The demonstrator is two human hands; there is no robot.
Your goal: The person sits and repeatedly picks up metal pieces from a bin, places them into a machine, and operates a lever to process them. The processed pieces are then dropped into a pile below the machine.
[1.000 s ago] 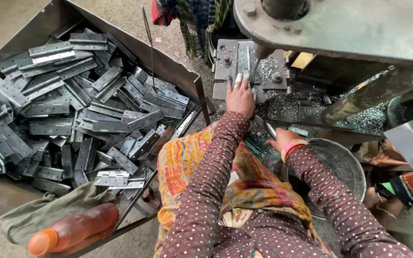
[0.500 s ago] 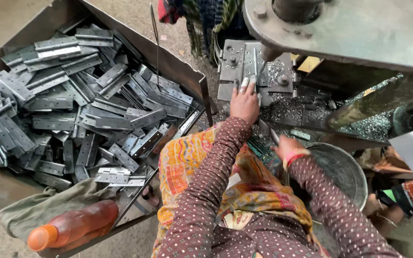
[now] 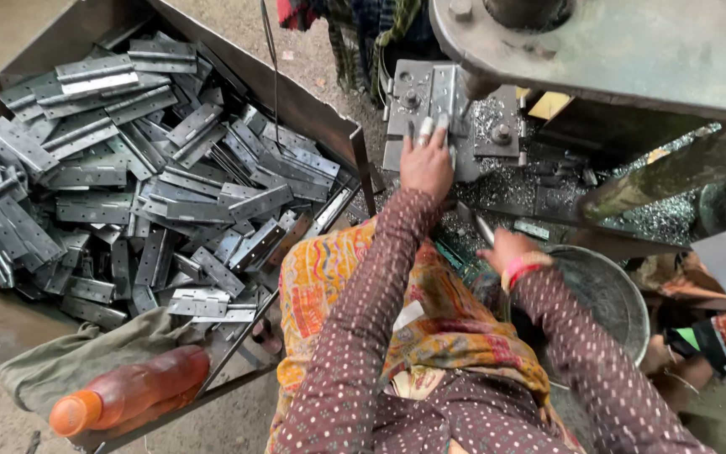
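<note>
My left hand reaches forward onto the grey die block of a press. Its capped fingertips press a flat metal hinge down on the block. My right hand, with a red bangle at the wrist, hovers low beside a round metal bowl. It grips a thin metal stick that points toward the die. Both arms wear dotted maroon sleeves, and a patterned orange cloth covers my lap.
A big metal bin at the left is piled with several grey hinges. An orange bottle lies on a green cloth at its near corner. The press body hangs overhead; metal chips litter its bed. Another person's arm shows at right.
My left hand has slid forward onto the die block with the hinge under its fingers. My right hand has stayed near the bowl, shifting only slightly.
</note>
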